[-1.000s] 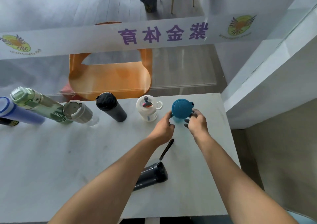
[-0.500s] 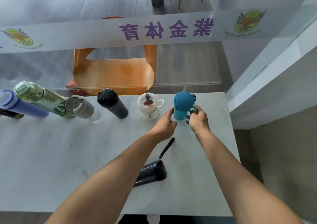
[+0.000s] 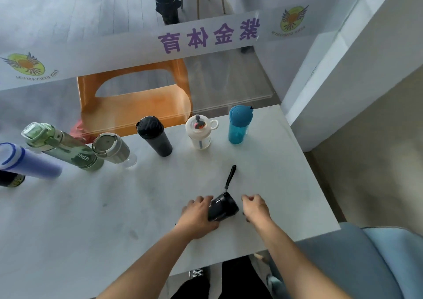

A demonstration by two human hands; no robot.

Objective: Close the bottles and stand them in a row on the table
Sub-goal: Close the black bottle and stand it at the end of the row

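Observation:
A dark bottle with a black wrist strap lies on its side near the front of the white table. My left hand is closed around its body. My right hand hovers just right of its cap end, fingers curled, holding nothing. Along the far edge stand a teal bottle, a small white bottle with a loop handle, a black tumbler, a grey-lidded clear bottle, a green bottle, a blue-purple bottle and a dark one at the left edge.
An orange chair stands behind a glass panel beyond the table. A white wall corner rises to the right. A light blue seat sits at the front right, past the table's corner.
Both hands let go of the teal bottle, which now stands closed in the far row, and came back to the lying dark bottle. My left hand took hold of it.

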